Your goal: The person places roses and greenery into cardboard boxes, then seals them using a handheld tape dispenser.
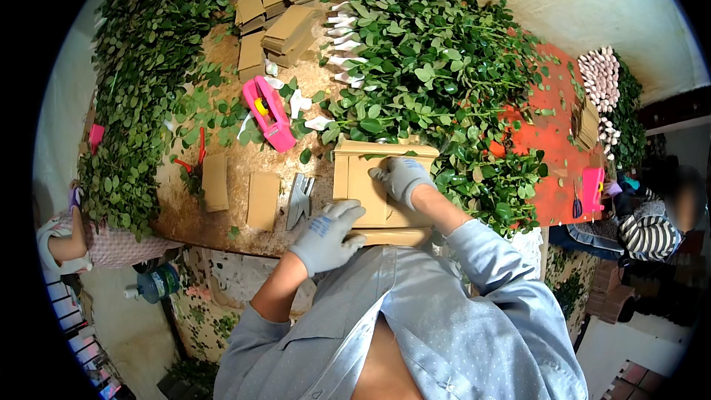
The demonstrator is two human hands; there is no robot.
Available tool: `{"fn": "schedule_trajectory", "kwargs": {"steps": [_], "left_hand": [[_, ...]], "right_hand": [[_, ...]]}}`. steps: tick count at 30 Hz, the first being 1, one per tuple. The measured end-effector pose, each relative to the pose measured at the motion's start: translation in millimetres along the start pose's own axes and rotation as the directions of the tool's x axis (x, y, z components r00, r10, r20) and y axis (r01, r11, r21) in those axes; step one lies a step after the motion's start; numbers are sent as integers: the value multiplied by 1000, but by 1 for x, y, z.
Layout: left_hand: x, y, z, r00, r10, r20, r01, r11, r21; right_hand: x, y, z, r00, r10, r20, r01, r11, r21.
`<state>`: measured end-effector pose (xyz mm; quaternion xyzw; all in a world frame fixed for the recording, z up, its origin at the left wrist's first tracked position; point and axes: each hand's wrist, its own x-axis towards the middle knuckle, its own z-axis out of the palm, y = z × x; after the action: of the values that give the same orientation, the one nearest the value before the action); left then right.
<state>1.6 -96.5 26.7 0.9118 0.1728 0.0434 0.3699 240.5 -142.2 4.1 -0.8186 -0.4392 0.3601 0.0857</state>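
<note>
In front of my body lies a folded corrugated cardboard wrap (366, 178), its upper and lower edges turned in. My right hand (404, 179), in a grey work glove, rests on the wrap's right part with the thumb spread. My left hand (328, 236), gloved alike, is at the wrap's lower left edge, fingers apart. Left of the wrap are a grey metal stapler (300, 200) and two flat cardboard pieces (263, 201) (215, 182). Leafy stems (383, 122) reach the wrap's upper edge; whether any lie inside is hidden.
A pink tape dispenser (269, 114) and red-handled pruning shears (197, 158) lie left. Cardboard stacks (289, 28) stand behind. Leafy stems with white-sleeved heads (345, 39) fill the back right; more foliage (155, 55) is piled left. People work at the left (105, 239) and right (647, 228).
</note>
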Motion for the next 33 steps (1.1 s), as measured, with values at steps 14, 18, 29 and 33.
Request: {"fn": "schedule_trajectory", "kwargs": {"steps": [14,18,29,33], "left_hand": [[-9,7,28,1000,-12,-23,19,954,298],[-7,-2,34,985,103,-136,-59,954,296],[-7,-31,49,970,242,-37,-201,874,443],[-12,-64,56,953,298,-47,-234,829,508]], "right_hand": [[-5,-14,-7,1000,15,25,-12,994,-107],[-7,-10,-8,1000,1,24,0,999,-52],[-12,4,2,992,-14,-125,14,1000,-3],[-13,-6,5,981,-92,-171,76,992,-98]]}}
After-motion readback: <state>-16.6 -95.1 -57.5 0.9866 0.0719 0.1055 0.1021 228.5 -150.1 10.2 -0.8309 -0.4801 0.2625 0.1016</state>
